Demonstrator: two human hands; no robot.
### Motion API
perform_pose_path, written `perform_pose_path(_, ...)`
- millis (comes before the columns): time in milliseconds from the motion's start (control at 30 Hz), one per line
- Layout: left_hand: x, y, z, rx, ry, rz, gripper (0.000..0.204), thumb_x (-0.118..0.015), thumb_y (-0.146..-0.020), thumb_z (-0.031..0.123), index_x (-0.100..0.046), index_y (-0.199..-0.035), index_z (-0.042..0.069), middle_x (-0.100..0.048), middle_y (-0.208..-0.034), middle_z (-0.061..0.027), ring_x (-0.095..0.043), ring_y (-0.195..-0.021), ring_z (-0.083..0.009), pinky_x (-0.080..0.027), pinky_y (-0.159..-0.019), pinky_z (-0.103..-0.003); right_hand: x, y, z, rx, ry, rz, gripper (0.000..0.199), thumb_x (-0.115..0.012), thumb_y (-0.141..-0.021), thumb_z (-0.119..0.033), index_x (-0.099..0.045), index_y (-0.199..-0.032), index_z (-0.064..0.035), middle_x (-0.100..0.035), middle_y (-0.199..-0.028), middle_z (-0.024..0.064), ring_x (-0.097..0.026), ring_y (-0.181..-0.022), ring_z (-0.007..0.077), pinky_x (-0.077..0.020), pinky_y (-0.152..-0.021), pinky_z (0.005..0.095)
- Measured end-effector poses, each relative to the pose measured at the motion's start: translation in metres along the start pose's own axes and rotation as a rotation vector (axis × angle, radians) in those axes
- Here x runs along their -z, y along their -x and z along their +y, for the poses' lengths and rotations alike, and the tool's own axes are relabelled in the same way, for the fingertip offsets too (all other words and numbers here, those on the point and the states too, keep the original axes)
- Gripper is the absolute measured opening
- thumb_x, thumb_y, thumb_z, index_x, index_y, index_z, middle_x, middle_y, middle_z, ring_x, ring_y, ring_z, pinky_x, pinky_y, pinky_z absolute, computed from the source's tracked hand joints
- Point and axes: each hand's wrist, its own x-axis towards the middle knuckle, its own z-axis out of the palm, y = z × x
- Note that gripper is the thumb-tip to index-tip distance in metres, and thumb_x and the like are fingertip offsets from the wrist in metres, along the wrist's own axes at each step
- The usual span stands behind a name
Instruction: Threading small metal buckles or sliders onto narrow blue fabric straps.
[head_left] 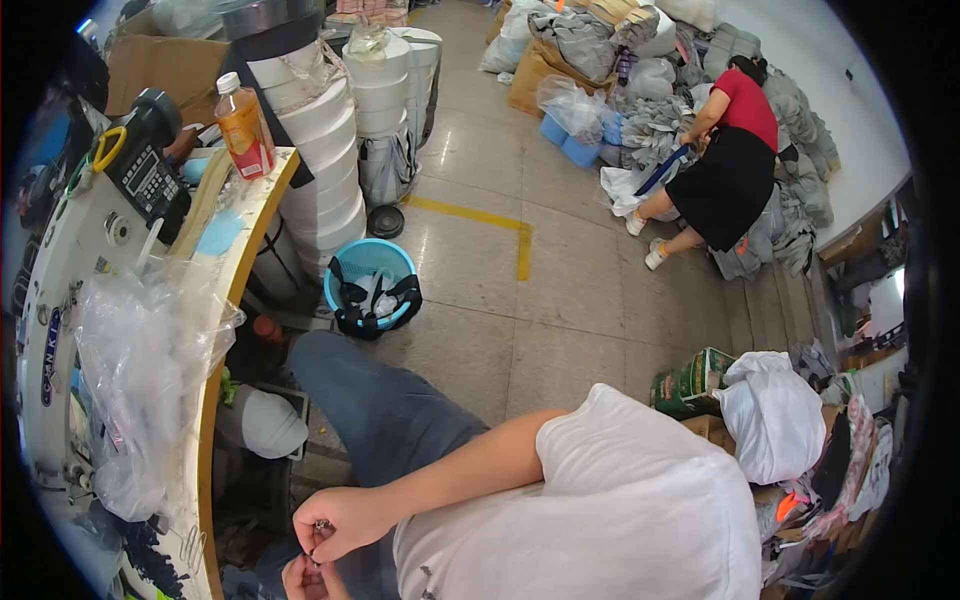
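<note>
My right hand (345, 520) is closed in a pinch over my lap, near the table edge. A small dark, shiny piece (322, 525) shows at its fingers, too small to name. Just below it, my left hand (312, 582) is partly cut off by the lower edge. Its fingertips are pressed together and meet those of the right hand. Between the fingertips is a tiny dark bit whose kind I cannot make out. My legs in blue-grey trousers (390, 400) reach beside the table.
A sewing machine (60, 330) with a control panel, clear plastic bags (150, 370) and a drink bottle (245, 130) occupy the table (205, 480). Nearby stand a blue basket (372, 255) and white rolls (325, 150). A person (735, 150) bends over grey fabric heaps (660, 130).
</note>
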Motion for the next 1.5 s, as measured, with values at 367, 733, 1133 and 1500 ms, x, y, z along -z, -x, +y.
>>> perform_pose_path(367,0.001,0.014,-0.018,0.142,0.170,0.087,0.017,-0.065,-0.082,-0.009,-0.062,-0.098,-0.006,-0.062,-0.103,-0.0145,-0.062,-0.088,-0.0186,-0.054,-0.077,-0.028,-0.001,0.001,-0.008,-0.380,-0.392,0.057,0.016,-0.065,-0.089,-0.023,-0.062,-0.093,-0.0078,-0.057,-0.078,-0.0031,-0.047,-0.060,0.0030,-0.0353,-0.047,0.0188)
perform_pose_path(733,-0.009,0.012,-0.011,0.067,0.959,0.028,0.021,-0.066,-0.081,-0.008,-0.063,-0.101,-0.004,-0.063,-0.093,-0.0173,-0.063,-0.080,-0.0238,-0.057,-0.073,-0.037,-0.008,0.001,-0.013,-0.422,-0.536,0.026,0.010,-0.055,-0.097,-0.015,-0.054,-0.096,-0.0051,-0.046,-0.067,-0.0043,-0.035,-0.048,0.0023,-0.0238,-0.041,0.0200)
perform_pose_path(1133,-0.002,0.007,-0.009,0.155,1.480,-0.069,0.020,-0.069,-0.084,0.005,-0.065,-0.103,0.003,-0.064,-0.085,-0.0110,-0.058,-0.070,-0.0193,-0.055,-0.063,-0.035,-0.020,-0.007,-0.029,-0.404,-0.496,-0.033,0.012,-0.056,-0.097,-0.017,-0.053,-0.099,-0.0053,-0.049,-0.072,-0.0042,-0.036,-0.051,0.0021,-0.0251,-0.043,0.0201)
perform_pose_path(1500,0.011,0.005,-0.027,0.197,1.074,0.005,0.035,-0.065,-0.088,0.009,-0.055,-0.120,0.000,-0.065,-0.092,-0.0168,-0.063,-0.075,-0.0203,-0.051,-0.067,-0.030,-0.025,-0.131,-0.141,0.516,0.524,0.196,0.016,-0.066,-0.088,-0.017,-0.062,-0.091,-0.0021,-0.057,-0.073,-0.0019,-0.051,-0.065,0.0046,-0.0402,-0.056,0.0209)
